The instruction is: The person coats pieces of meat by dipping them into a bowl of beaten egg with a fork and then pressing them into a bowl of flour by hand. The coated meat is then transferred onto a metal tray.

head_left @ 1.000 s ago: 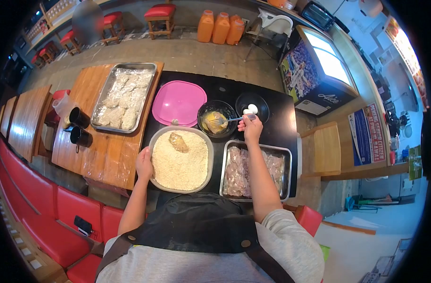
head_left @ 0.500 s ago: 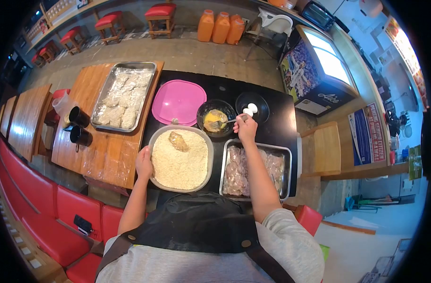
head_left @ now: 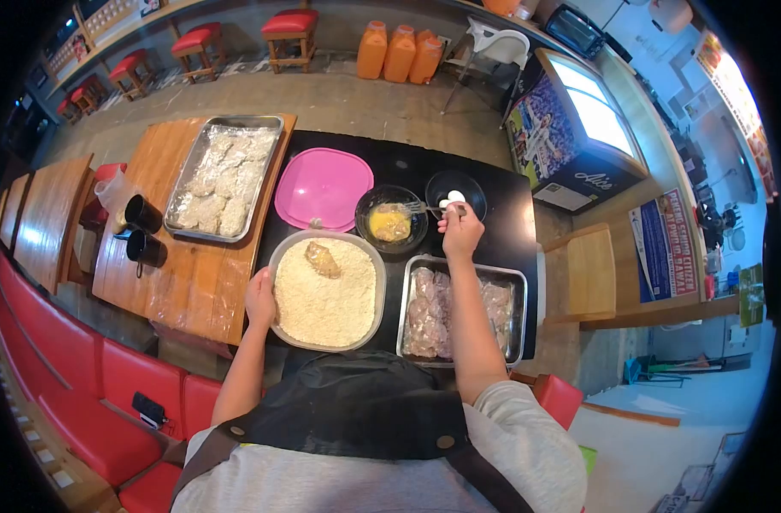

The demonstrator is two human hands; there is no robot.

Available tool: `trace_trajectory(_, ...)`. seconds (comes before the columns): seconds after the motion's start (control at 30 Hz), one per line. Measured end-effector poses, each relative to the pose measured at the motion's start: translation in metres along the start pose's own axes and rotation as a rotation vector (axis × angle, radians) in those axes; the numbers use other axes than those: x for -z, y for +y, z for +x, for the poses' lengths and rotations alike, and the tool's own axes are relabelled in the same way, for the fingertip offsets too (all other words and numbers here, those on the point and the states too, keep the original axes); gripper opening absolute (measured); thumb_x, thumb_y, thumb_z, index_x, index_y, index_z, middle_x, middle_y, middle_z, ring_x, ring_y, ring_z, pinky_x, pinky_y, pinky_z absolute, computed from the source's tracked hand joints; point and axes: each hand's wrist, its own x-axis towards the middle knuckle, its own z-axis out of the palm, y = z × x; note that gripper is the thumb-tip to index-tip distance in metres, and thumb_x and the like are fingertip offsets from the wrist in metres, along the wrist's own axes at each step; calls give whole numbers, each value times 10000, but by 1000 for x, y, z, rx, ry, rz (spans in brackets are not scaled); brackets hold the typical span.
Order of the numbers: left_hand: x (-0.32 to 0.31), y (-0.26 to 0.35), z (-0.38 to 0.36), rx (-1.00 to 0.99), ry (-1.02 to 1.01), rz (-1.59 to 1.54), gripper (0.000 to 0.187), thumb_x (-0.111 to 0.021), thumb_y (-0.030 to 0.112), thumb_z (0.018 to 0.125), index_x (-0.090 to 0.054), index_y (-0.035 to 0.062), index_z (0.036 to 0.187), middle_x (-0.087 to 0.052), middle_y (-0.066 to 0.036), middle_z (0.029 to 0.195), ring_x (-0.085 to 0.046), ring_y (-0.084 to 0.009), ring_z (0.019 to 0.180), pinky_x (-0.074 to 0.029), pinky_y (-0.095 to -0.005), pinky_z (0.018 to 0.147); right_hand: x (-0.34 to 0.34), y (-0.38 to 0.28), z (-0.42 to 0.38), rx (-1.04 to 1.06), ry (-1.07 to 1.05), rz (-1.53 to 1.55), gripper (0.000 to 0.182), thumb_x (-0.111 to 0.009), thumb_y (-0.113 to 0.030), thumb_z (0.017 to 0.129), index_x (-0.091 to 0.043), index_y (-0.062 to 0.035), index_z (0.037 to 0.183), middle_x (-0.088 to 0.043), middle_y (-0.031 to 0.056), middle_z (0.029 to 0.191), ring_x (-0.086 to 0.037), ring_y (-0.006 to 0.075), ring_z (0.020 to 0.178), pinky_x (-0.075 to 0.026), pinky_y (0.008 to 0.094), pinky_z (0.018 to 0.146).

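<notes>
My right hand grips a fork by its handle, tines over the right rim of a dark bowl. Beaten egg and a piece of meat are in that bowl. With my left hand I hold the left rim of a tub full of breadcrumbs. An egg-coated piece of meat lies on the crumbs near the far side. Below my right forearm stands a metal tray of raw meat.
A black plate with white eggs sits behind the fork. A pink lid lies beyond the tub. Left, a wooden table bears a metal tray of breaded pieces and two black mugs.
My right hand has moved slightly right and toward me, bringing the fork up out of the egg to the bowl's rim. My left hand stays on the tub.
</notes>
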Motion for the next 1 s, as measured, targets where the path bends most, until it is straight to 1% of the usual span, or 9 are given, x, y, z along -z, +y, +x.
trace_trajectory(0.17,-1,-7,2,-39,-11,-43,335,-407,223,925,-567,-35,1065,-621,-105,968,-571,-174,904,-424,-291,809,4,10,3,205,-19,-293,182,-517,-113,827,-583,50,872,-591,121,644,-591,168,475,-469,283,470)
trace_trajectory(0.3,0,-1,1,5,8,-7,331,-412,222,923,-569,-35,1061,-622,-112,962,-573,-180,893,-425,-293,807,-6,33,-10,-79,53,-85,137,-504,-81,831,-579,33,848,-590,99,628,-579,153,463,-466,258,417)
trace_trajectory(0.37,0,-5,2,-5,10,0,328,-414,220,921,-571,-33,1060,-623,-114,959,-574,-180,891,-425,-293,806,-10,60,-12,-440,265,289,92,-511,-56,822,-564,18,805,-580,110,616,-577,165,467,-468,259,387)
trace_trajectory(0.5,0,-11,3,-18,7,-22,319,-420,215,916,-580,-26,1049,-625,-118,954,-576,-184,890,-426,-293,803,-19,83,-22,-654,297,570,58,-527,-41,815,-530,15,801,-552,103,604,-566,173,479,-492,263,400)
trace_trajectory(0.57,-1,-11,3,-22,9,-32,316,-421,213,914,-584,-24,1044,-626,-118,952,-577,-185,888,-426,-293,802,-17,88,-22,-659,316,600,63,-550,-45,798,-542,17,806,-572,121,604,-578,176,469,-488,270,378)
trace_trajectory(0.7,1,-11,3,-12,9,-2,316,-415,210,915,-582,-26,1043,-625,-113,949,-576,-180,888,-425,-292,803,-9,69,-13,-428,324,322,100,-538,-67,815,-557,30,832,-573,107,597,-571,163,450,-464,269,363)
trace_trajectory(0.8,-1,-9,2,4,-6,-42,317,-414,210,915,-580,-27,1046,-625,-110,948,-575,-179,892,-425,-292,805,0,38,-3,-260,128,-18,118,-528,-65,814,-575,43,809,-579,87,579,-564,142,436,-471,261,367)
trace_trajectory(0.97,0,-5,2,-3,-6,-45,324,-408,215,917,-577,-29,1049,-624,-115,952,-576,-186,895,-424,-293,808,-5,64,4,-499,148,132,87,-520,-45,806,-555,32,788,-571,104,571,-561,164,433,-484,268,389)
trace_trajectory(1.0,-1,-7,2,3,3,-15,327,-405,218,919,-575,-28,1052,-624,-115,955,-576,-186,897,-423,-293,809,-8,76,0,-544,179,303,68,-514,-35,804,-545,24,791,-568,108,578,-564,172,445,-487,272,392)
